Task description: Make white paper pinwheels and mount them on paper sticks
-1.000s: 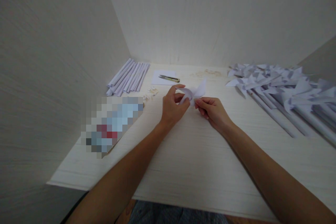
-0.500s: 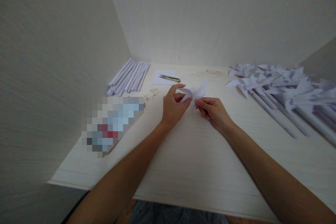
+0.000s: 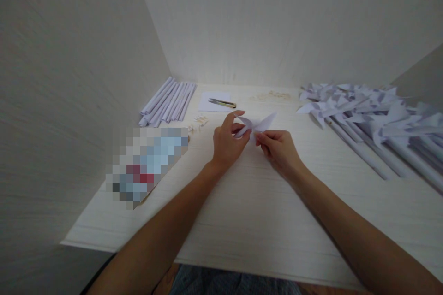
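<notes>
A white paper pinwheel (image 3: pixel 265 122) with curled blades is held up above the table. My left hand (image 3: pixel 230 140) is closed around its left side, thumb near the middle and index finger arched over a blade. Close by, my right hand (image 3: pixel 278 145) pinches with thumb and forefinger at the pinwheel's centre. Whatever lies between those right fingertips is too small to make out.
Rolled paper tubes (image 3: pixel 168 101) lie at the back left. Thread snips (image 3: pixel 222 103) rest on white paper sheets (image 3: pixel 206 104). Small tan bits (image 3: pixel 198 122) are scattered nearby. Finished pinwheels on paper sticks (image 3: pixel 367 122) pile up at right. A blurred-out object (image 3: pixel 152 161) lies at left.
The pinwheel's blades have turned or tilted a little, the right one now pointing outward to the right. My right fingertips have shifted slightly left, closer to the left hand.
</notes>
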`<act>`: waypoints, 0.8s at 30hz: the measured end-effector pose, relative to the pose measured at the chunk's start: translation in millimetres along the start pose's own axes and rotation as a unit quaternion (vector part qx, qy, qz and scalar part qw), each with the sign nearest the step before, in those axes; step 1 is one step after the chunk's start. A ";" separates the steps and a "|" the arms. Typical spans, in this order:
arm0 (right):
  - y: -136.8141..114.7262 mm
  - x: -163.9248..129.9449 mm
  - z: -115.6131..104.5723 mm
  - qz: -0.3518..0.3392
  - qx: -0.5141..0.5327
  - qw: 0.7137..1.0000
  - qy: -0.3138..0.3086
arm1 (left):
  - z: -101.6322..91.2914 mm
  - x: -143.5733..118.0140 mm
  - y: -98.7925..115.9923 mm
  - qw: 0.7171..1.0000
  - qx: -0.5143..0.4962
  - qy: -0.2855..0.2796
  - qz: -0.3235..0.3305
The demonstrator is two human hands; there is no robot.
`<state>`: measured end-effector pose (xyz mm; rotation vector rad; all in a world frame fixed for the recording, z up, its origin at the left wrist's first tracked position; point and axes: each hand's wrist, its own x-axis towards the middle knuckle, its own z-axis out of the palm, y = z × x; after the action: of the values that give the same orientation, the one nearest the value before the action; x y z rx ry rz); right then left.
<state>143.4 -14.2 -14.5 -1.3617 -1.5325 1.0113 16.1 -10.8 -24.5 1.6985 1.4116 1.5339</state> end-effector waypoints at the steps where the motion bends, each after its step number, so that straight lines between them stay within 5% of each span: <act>1: 0.2 0.0 0.4 0.027 0.031 0.999 -0.018 | -0.1 -0.2 0.2 1.000 0.009 0.002 0.009; 8: -5.4 -3.3 0.0 -0.137 -0.163 0.973 0.092 | 1.4 -0.4 -0.9 0.999 0.022 0.019 0.026; 11: -8.5 -1.2 2.1 -0.023 -0.043 0.998 0.039 | 1.9 0.0 -1.5 0.999 0.016 0.021 0.030; 15: -9.2 0.8 3.2 0.108 0.093 0.989 -0.025 | 1.8 0.0 -1.1 0.999 0.012 0.027 0.038; 18: -7.2 -1.3 0.7 -0.012 -0.041 0.999 0.023 | 1.3 -0.1 -0.6 0.999 0.007 0.023 0.030; 21: -5.7 -3.0 -1.6 -0.156 -0.201 0.964 0.079 | 0.5 0.1 0.3 1.000 0.003 0.017 0.019; 24: -6.7 -1.2 -0.8 -0.122 -0.158 0.978 0.061 | -0.1 0.3 1.9 1.000 -0.004 0.015 0.012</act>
<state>142.1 -15.9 -8.1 -1.3770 -1.7677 0.5399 16.7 -11.2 -22.8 1.6995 1.4026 1.5830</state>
